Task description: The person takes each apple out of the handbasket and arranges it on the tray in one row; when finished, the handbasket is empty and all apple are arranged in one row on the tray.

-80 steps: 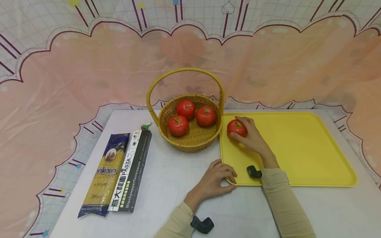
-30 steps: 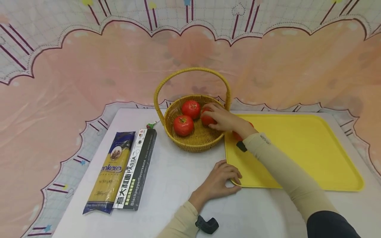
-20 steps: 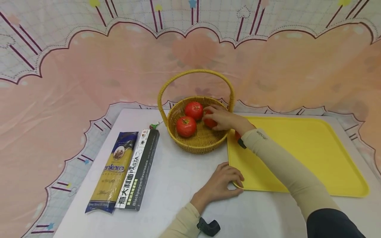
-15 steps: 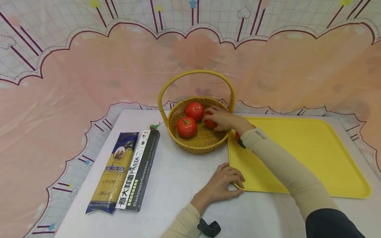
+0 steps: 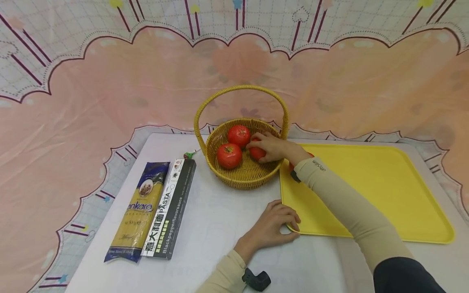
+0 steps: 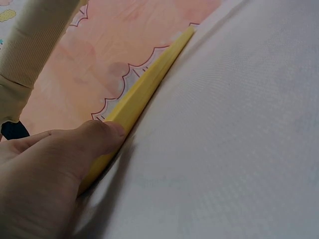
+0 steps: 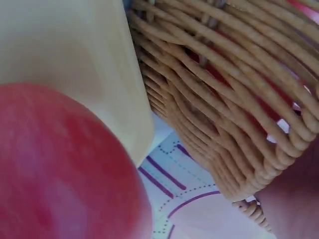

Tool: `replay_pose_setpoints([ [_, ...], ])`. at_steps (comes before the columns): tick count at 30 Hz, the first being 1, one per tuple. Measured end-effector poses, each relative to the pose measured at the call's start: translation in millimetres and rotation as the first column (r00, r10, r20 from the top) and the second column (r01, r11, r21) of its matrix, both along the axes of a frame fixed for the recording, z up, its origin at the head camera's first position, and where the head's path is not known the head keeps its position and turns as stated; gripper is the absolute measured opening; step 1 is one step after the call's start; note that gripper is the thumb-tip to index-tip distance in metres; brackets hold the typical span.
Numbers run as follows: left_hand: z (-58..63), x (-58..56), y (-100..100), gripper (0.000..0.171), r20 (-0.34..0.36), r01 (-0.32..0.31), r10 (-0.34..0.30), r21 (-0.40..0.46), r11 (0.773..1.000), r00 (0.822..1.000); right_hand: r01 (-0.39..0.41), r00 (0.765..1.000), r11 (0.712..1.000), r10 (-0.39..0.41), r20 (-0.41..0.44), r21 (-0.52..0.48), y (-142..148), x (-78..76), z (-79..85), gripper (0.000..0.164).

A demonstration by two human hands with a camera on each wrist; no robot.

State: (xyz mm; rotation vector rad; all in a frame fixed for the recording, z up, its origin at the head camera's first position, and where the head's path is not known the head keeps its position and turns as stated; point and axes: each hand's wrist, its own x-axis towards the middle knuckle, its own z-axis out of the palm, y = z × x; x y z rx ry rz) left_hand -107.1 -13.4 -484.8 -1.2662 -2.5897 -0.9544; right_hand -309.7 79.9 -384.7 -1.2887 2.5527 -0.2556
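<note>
My right hand (image 5: 272, 147) reaches over the rim of a yellow wicker basket (image 5: 244, 184) and grips a red apple (image 5: 257, 154) inside it. Two more apples, one at the back (image 5: 239, 135) and one at the front left (image 5: 229, 156), lie in the basket. Under my right forearm, another apple (image 7: 70, 169) sits on the yellow tray (image 5: 366, 187); the head view shows only bits of it. My left hand (image 5: 272, 226) pinches the tray's near left corner, the thumb (image 6: 102, 137) against its outer side in the left wrist view.
A blue and yellow pasta bag (image 5: 137, 213) and a black and white pasta box (image 5: 169, 209) lie side by side on the white table at the left. A small green and red item (image 5: 189, 155) lies beside the basket. A patterned cloth (image 5: 234, 69) hangs behind.
My right hand has left the apple on the tray, moved left into the basket and taken hold of one there, shifting it slightly left. My left hand stays at the tray corner.
</note>
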Motion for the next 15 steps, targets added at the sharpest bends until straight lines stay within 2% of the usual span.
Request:
replay_pose_setpoints([
  [7, -1.0, -0.9, 0.1, 0.007, -0.015, 0.002, -0.001, 0.007, 1.000, 1.000, -0.001, 0.999, 1.000, 0.000, -0.044, -0.017, 1.2, 0.3, -4.1, 0.053],
  [15, -1.5, 0.2, 0.7, 0.007, -0.005, 0.001, -0.001, 0.010, 1.000, 1.000, 0.008, 0.999, 0.998, -0.010, -0.035, -0.061, 3.4, 4.2, -4.9, 0.053],
])
